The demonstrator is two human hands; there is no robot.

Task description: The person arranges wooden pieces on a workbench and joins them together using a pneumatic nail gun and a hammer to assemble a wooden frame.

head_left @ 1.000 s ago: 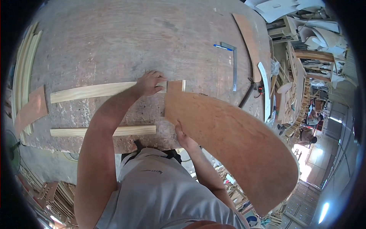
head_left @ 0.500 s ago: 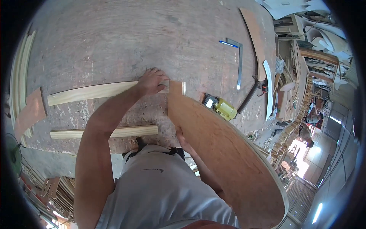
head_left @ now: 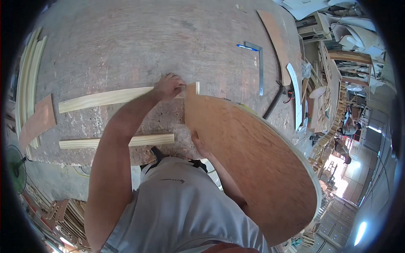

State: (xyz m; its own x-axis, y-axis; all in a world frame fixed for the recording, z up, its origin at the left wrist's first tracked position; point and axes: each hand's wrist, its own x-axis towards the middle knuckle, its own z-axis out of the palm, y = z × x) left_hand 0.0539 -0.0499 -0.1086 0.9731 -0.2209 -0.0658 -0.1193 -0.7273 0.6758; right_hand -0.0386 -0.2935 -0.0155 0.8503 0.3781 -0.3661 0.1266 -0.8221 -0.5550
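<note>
A large plywood panel (head_left: 253, 160) with one rounded end and a pale edge strip slants from the worktable toward my right side. My right hand (head_left: 201, 146) is closed on its near edge, with fingers hidden beneath. Its narrow, notched end lies by the tip of a long, pale wooden strip (head_left: 105, 100). Over that tip my left hand (head_left: 169, 86) is closed, thumb toward the panel's corner. Nearer to me, a second wooden strip (head_left: 97, 143) lies roughly parallel. Only a sliver of a yellow tool shows behind the panel's far edge.
On the worktable (head_left: 139, 46), a metal square (head_left: 260, 69) and blue pen (head_left: 247, 47) lie beyond the panel. A hammer (head_left: 274, 101), white curved strip (head_left: 295, 97) and thin tapered board (head_left: 274, 42) are at right. Long strips (head_left: 31, 76) and a plywood piece (head_left: 40, 122) sit at left.
The panel has shifted slightly up and left at its narrow end and now hides most of the yellow tool. Both hands keep their places on the wood; the whole view has turned a little.
</note>
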